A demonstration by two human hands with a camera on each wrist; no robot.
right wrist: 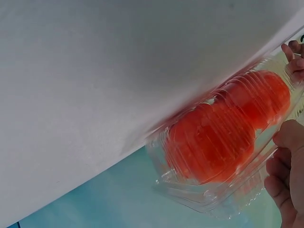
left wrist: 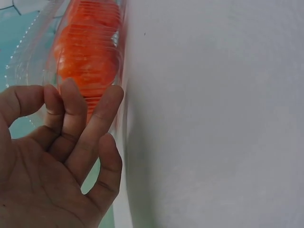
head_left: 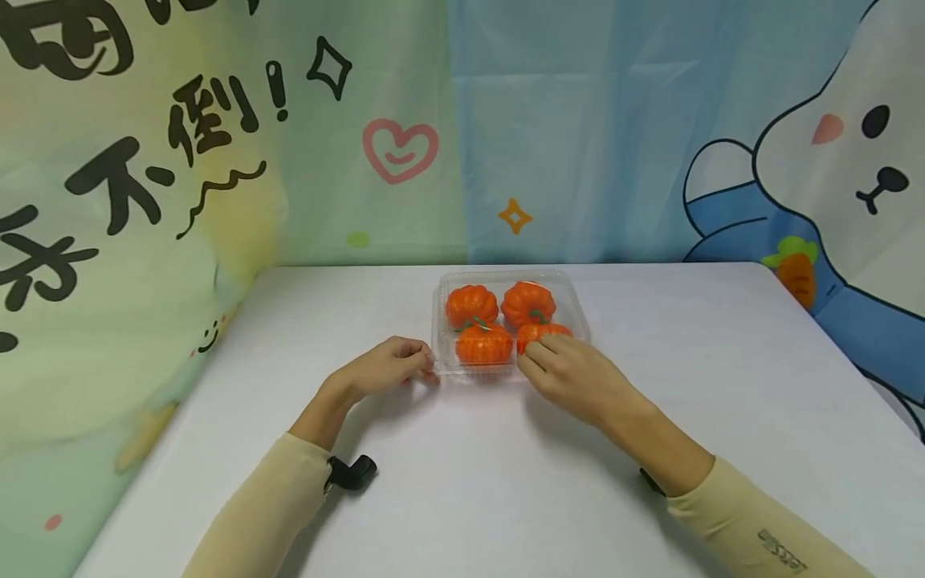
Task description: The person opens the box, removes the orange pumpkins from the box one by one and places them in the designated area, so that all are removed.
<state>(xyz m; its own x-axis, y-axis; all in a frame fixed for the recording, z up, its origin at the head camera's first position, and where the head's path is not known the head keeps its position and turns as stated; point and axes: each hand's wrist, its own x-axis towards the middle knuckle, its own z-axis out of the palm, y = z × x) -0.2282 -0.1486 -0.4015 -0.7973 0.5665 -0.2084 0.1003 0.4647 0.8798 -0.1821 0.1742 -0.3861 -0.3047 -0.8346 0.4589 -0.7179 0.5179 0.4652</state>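
Note:
A clear plastic container (head_left: 441, 309) holds several orange pumpkins with green stems, one of them the front-left pumpkin (head_left: 482, 347). My left hand (head_left: 393, 368) is at the container's front left corner. In the left wrist view its thumb and index finger (left wrist: 53, 102) meet at the rim, with the other fingers spread along the side wall. Over the front-right pumpkin (head_left: 526, 335) is my right hand (head_left: 574, 373), partly covering it. The right wrist view shows its thumb (right wrist: 289, 134) and curled fingers around the level of the front rim; I cannot tell whether they grip it.
The container stands near the far edge of a white table (head_left: 462, 498). Behind it hangs a printed curtain (head_left: 535, 120) with cartoon figures and writing. A black wrist camera (head_left: 352, 472) sits on the left sleeve.

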